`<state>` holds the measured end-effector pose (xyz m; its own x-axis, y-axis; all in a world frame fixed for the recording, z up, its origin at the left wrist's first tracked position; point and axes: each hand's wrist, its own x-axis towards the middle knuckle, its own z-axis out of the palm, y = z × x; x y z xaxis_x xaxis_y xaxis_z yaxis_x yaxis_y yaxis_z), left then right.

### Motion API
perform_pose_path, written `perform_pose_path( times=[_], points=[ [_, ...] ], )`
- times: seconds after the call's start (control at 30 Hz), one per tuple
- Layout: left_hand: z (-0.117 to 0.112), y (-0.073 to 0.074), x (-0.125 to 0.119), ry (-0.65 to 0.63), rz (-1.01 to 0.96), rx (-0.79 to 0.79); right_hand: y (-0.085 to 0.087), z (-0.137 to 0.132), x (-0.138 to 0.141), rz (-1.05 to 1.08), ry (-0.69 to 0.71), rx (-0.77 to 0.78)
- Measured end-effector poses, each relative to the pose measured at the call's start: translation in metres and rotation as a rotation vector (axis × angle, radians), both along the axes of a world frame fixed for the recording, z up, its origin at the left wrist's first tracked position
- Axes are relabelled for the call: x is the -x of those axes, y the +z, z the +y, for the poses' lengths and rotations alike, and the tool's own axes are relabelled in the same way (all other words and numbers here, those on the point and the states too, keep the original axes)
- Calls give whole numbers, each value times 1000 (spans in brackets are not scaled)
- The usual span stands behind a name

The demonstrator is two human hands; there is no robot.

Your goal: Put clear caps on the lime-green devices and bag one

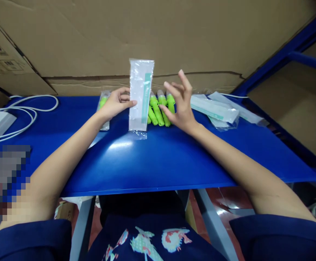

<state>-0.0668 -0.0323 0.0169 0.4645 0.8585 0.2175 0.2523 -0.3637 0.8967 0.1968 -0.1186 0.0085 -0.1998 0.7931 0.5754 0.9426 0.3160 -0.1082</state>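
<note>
My left hand [116, 104] grips a clear plastic pouch [140, 95] with a teal stripe and holds it upright on the blue table [158, 156]. My right hand [180, 103] hovers just right of the pouch with its fingers spread and nothing in them. Behind it lies a row of several green tubes with grey caps [160, 107]. One packed green tube in a pouch [103, 105] lies under my left wrist.
A pile of flat pouches [217, 110] lies at the right of the table. A white device with a looped cable [0, 121] sits at the far left. Cardboard sheets [158, 36] stand behind the table. A blue frame rail [283, 50] runs along the right.
</note>
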Motion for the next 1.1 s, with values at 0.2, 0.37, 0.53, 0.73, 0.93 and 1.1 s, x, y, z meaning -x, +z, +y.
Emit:
perform_pose_path(
  times=[0.2, 0.37, 0.53, 0.73, 0.93, 1.1],
  points=[
    [15, -7, 10, 114, -83, -9, 0, 30, -65, -14, -336, 304],
    [16, -8, 10, 107, -91, -25, -9, 43, -109, -39, -477, 560],
    [9, -4, 6, 92, -30, -59, -2, 38, -116, -50, -564, 588],
    [10, -3, 7, 114, -11, -67, 6, 30, -111, -57, -714, 449],
    [23, -10, 15, 208, -8, -151, 1, 23, -68, -51, -473, 198],
    [35, -10, 24, 345, -39, -203, -7, 12, -12, -125, 39, 193]
  ],
)
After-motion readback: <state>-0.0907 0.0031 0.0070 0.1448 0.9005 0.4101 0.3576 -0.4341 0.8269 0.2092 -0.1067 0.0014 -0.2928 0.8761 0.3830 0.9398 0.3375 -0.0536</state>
